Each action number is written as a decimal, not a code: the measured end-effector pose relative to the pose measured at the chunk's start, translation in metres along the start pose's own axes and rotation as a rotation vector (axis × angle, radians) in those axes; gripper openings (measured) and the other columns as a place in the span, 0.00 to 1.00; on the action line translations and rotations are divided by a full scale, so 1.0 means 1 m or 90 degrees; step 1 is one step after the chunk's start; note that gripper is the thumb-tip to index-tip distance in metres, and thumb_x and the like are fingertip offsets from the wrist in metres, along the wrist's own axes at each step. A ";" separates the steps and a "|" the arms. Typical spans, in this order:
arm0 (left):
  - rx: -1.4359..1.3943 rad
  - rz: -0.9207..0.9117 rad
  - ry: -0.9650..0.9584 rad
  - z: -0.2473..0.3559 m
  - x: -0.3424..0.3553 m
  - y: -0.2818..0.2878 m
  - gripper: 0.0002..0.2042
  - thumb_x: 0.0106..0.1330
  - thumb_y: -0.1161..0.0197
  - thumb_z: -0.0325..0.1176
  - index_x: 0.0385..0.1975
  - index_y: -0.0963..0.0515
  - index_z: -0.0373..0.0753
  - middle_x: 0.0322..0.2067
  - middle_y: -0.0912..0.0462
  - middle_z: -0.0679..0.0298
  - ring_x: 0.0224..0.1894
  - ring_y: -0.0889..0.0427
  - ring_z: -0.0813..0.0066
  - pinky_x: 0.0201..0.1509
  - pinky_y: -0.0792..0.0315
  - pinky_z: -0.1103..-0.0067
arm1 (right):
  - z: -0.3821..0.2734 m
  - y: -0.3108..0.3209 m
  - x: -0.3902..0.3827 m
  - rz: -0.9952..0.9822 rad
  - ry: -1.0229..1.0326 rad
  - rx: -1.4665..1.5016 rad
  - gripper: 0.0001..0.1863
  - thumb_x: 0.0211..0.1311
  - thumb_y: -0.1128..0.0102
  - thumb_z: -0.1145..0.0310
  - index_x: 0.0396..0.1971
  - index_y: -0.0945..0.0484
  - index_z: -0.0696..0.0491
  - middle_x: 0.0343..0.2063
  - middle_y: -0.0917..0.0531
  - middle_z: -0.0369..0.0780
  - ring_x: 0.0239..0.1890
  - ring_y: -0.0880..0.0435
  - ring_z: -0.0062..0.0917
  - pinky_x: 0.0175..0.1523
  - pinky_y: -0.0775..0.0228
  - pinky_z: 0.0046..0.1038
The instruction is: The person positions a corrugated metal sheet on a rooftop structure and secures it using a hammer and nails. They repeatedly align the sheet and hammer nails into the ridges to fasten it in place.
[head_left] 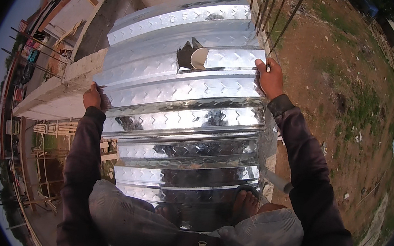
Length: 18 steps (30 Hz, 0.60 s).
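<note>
Shiny corrugated metal sheets (pixel 183 117) lie beneath me, running from my crouched feet to the far end. My left hand (pixel 92 96) grips their left edge at about mid-height of the view. My right hand (pixel 270 77) grips the right edge farther up, thumb on top. Between my hands and toward the right is a cut opening with bent flaps (pixel 185 54) and a white round pipe (pixel 199 58) in it. My sandalled right foot (pixel 245 202) rests on the lower sheet, and my other foot is partly hidden by my trouser leg.
Upright rebar (pixel 271 20) stands along the right edge beside a drop to dirt ground (pixel 342 114) with grass patches. A concrete wall ledge (pixel 59 87) borders the left, with wooden scaffolding (pixel 48 146) lower down. A grey pipe (pixel 277 179) juts out at lower right.
</note>
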<state>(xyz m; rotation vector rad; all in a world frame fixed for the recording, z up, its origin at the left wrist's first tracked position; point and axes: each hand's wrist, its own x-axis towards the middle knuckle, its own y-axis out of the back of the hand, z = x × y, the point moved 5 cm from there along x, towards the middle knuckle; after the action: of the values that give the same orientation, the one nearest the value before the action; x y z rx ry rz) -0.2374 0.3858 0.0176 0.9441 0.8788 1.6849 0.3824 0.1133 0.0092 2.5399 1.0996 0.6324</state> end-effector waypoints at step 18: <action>-0.329 -0.050 0.088 -0.051 0.009 -0.034 0.23 0.74 0.52 0.48 0.29 0.21 0.32 0.13 0.30 0.63 0.12 0.28 0.69 0.15 0.32 0.71 | -0.020 -0.003 -0.002 -0.031 -0.113 0.120 0.15 0.68 0.40 0.62 0.29 0.27 0.59 0.17 0.27 0.34 0.17 0.28 0.17 0.21 0.37 0.26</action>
<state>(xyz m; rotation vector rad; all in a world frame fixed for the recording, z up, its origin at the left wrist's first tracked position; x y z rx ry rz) -0.2720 0.3969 -0.0328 0.4418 0.5156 1.8004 0.3693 0.1157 0.0247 2.6549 1.2032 0.2957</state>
